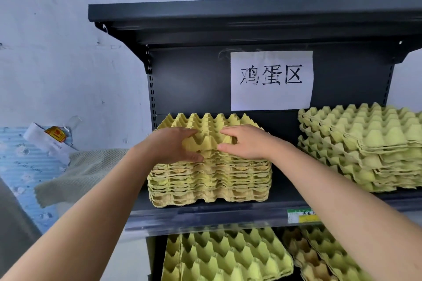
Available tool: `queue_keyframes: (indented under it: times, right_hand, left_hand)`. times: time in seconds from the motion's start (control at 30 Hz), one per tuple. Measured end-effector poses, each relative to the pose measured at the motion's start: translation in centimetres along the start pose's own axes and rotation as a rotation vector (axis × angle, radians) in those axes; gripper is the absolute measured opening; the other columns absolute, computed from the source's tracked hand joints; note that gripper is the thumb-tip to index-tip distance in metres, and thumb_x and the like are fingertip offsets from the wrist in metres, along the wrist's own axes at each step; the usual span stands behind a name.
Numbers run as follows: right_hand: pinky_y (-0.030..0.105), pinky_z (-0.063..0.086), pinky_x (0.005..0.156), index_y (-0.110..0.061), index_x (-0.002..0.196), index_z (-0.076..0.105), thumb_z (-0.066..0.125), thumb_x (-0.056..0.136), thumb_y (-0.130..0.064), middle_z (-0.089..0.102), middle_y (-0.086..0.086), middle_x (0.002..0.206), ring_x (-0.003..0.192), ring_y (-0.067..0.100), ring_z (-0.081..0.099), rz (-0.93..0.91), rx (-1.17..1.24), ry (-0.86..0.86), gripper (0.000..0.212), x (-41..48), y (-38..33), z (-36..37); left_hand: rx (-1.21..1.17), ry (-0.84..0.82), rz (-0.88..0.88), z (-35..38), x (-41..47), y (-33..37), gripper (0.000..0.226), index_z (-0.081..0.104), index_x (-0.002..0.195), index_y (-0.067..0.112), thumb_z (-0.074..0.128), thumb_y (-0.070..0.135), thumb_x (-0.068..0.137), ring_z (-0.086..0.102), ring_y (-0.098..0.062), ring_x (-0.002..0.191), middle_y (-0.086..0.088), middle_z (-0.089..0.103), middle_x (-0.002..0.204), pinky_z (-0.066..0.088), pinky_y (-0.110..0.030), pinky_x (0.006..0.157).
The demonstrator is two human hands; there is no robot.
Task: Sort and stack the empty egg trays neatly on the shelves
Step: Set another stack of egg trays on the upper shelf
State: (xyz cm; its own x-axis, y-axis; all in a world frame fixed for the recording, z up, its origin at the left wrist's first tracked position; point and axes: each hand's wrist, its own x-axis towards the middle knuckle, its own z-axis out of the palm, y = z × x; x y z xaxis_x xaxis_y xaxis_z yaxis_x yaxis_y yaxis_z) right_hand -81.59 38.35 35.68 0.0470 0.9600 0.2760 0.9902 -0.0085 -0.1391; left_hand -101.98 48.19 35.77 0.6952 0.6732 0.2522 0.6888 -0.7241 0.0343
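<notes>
**Gently: light pulp trays, held at the near edge**

The fingers [189, 132] of each hand lie over the peaks of the top tray [207, 125], with the thumbs tucked under its near edge. In this way the left hand [173, 143] and the right hand [246, 142] each pinch that edge, close together near its middle. The tray's near edge seems lifted a little off the left stack [210, 185], which sits at the left end of the middle shelf [205, 214].

It looks like moulded pulp: probably light, stiff enough to keep its shape, and rough rather than slippery. The thin rim could crease or tear. A grip further apart along the edge would likely hold it level for nesting.

A looser right stack [365, 148] stands well apart on the same shelf. The lower trays [226, 255] lie on the shelf beneath.
</notes>
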Motion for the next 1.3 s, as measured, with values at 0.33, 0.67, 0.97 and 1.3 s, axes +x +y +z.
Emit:
queue_keyframes:
  times: [0.33,0.67,0.97,1.3]
  right_hand:
    - [0.033,0.034,0.109,-0.019,0.140,0.047,0.057,0.091,-0.045,0.046,-0.001,0.145,0.133,0.017,0.041,0.033,0.095,0.254,0.056,-3.4,-0.2,-0.7]
    - [0.034,0.043,0.100,-0.020,0.128,0.060,0.062,0.089,-0.036,0.060,-0.003,0.130,0.114,0.016,0.057,0.217,-0.020,0.391,0.041,-13.9,9.2,-5.4]
    - [0.030,0.035,0.104,-0.012,0.129,0.058,0.066,0.087,-0.032,0.054,0.007,0.137,0.126,0.022,0.048,0.412,-0.113,0.470,0.047,-22.6,26.2,-10.2]
    - [0.028,0.033,0.101,-0.016,0.145,0.034,0.064,0.083,-0.053,0.040,0.004,0.148,0.134,0.022,0.039,0.515,0.118,0.285,0.079,-23.8,42.1,-13.0]
  left_hand:
    - [-0.126,0.284,-0.029,0.1,-1.2,1.7,0.072,0.046,0.141,0.028,0.051,0.069,0.082,0.059,-0.020,0.112,0.003,0.055,0.138,0.048,-0.035,0.089]
    - [-0.270,0.555,0.261,1.2,-0.3,15.7,0.043,0.066,0.120,0.022,0.059,0.050,0.089,0.064,-0.019,0.100,0.005,0.068,0.117,0.049,-0.032,0.084]
    - [-0.423,0.420,0.310,5.6,6.3,32.4,0.071,0.040,0.145,0.025,0.062,0.056,0.084,0.058,-0.020,0.112,0.000,0.049,0.140,0.049,-0.032,0.090]
    - [-0.510,0.256,-0.049,8.7,11.9,40.2,0.100,0.030,0.147,0.034,0.078,0.060,0.065,0.052,-0.026,0.122,-0.005,0.018,0.158,0.045,-0.029,0.088]
